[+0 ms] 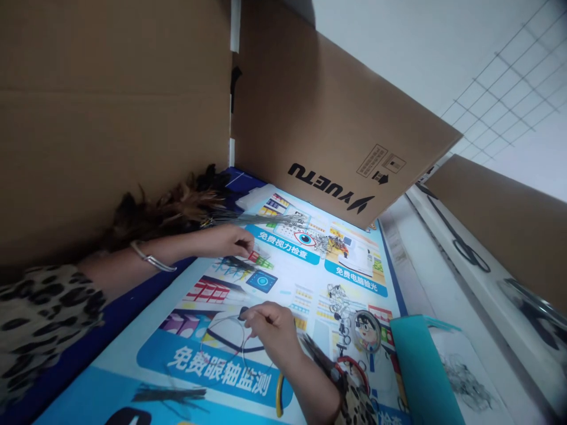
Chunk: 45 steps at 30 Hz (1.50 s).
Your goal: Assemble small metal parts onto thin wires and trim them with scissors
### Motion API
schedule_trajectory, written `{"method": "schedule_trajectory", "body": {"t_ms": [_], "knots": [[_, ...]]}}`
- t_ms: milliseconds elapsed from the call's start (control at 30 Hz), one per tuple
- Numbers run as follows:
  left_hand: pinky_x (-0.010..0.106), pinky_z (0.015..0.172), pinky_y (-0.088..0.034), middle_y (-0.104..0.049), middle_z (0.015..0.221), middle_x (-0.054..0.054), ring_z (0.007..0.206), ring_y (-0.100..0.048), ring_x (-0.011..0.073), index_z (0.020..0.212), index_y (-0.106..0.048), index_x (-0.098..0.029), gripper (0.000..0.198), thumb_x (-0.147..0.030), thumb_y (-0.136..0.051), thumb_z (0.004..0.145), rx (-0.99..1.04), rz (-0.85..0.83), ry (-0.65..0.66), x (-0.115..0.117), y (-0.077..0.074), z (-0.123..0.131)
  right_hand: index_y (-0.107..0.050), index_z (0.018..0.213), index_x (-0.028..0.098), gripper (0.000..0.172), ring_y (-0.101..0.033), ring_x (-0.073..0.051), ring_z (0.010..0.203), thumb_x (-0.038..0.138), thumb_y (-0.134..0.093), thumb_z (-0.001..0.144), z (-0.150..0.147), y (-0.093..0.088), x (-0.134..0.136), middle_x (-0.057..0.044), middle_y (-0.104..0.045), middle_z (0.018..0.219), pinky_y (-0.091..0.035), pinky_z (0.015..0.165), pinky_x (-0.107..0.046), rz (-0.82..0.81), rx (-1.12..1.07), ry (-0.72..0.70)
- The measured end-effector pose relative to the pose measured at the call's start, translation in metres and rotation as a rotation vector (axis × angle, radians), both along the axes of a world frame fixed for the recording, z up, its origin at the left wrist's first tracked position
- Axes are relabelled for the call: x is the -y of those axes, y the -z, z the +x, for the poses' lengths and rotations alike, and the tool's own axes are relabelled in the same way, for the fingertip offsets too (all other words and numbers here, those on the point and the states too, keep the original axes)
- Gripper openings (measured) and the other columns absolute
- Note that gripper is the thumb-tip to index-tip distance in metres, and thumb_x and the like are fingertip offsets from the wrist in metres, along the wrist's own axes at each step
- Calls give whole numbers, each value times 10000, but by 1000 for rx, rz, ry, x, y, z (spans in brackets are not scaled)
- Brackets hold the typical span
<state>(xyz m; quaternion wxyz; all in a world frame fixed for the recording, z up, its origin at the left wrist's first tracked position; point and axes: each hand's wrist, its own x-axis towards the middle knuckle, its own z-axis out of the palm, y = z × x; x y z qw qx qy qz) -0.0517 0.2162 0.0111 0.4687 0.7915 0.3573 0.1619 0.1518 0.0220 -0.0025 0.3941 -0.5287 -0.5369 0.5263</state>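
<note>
My left hand (pixel 237 241) is above the printed sheet, its fingers curled together. Whatever they may hold is too small to make out. Just below its fingertips lies a small dark bundle of fine strands (pixel 239 264). Nearer to me, my right hand (pixel 272 330) pinches a thin cord (pixel 243 342), which hangs in loose, pale and reddish loops over the sheet. A small dark piece (pixel 243 313) shows at those fingertips. Beside my right wrist lie dark-bladed pliers (pixel 316 354) with red handles, partly covered by the forearm. A yellow curved handle (pixel 279 395) shows on the wrist's other side.
Brown feathers (pixel 172 206) and long thin wires (pixel 261 218) lie at the back left. Small metal pieces (pixel 339 301) are scattered on the right, near a clear round ring (pixel 367 332). A teal box (pixel 420 366) stands there. Cardboard walls (pixel 310 106) enclose the back and left.
</note>
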Motion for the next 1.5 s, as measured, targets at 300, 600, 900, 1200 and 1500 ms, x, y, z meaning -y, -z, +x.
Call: {"method": "schedule_trajectory", "body": {"t_ms": [300,600,900,1200,1500], "knots": [[293,809,-427,-683,994,62,928,-615,259,927,-714,-220,301,-432,-710,715,-232,303,-11,23,9,18,-783,757,171,239,-584,-108,542,360,-650,820,0,6,0,-19,-703,698,-483,538,-212,3,15,5],[400,919,-466,-683,1102,154,1065,-612,368,1095,-694,-193,562,-488,-743,618,-538,518,-123,37,24,7,-775,728,185,214,-596,-117,556,335,-654,822,-1,9,2,-19,-720,694,-480,561,-209,45,33,22],[417,794,-516,-750,944,168,909,-703,352,889,-747,-176,251,-148,-569,714,-631,573,-3,33,20,30,-766,676,173,222,-565,-94,517,348,-692,792,-2,19,0,-11,-701,649,-448,517,-183,20,0,48],[422,752,-515,-760,874,193,841,-717,360,841,-766,-156,249,-88,-542,756,-621,613,74,26,25,41,-756,664,161,241,-554,-87,489,347,-690,803,-2,16,-1,-15,-685,625,-420,493,-178,27,2,49],[351,705,-478,-759,903,120,851,-702,307,861,-732,-209,256,-115,-516,762,-496,597,-19,30,29,30,-766,675,159,185,-540,-80,473,275,-678,788,-2,10,-1,-9,-662,581,-400,486,-171,10,-5,65]]}}
